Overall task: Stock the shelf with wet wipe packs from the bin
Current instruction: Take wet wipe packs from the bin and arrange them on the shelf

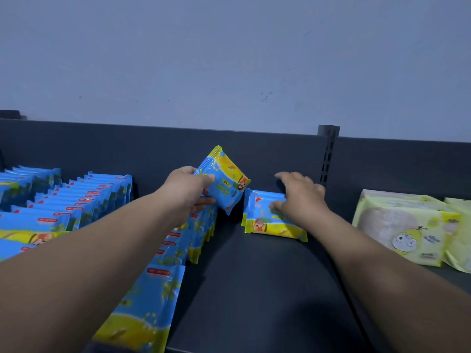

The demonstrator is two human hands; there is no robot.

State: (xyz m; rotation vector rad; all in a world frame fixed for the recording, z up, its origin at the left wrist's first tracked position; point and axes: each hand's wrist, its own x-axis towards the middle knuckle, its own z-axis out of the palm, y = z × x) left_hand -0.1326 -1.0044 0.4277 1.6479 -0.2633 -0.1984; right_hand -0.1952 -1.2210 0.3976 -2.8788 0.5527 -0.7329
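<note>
Standing in rows, blue wipe packs (102, 197) fill the shelf's (254, 289) left side.

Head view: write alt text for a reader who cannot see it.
A person's left hand holds a blue-and-yellow wipe pack tilted above a dark shelf, while the right hand grips a second pack standing near the back. Rows of matching packs fill the left side; green packs sit at the right.
</note>
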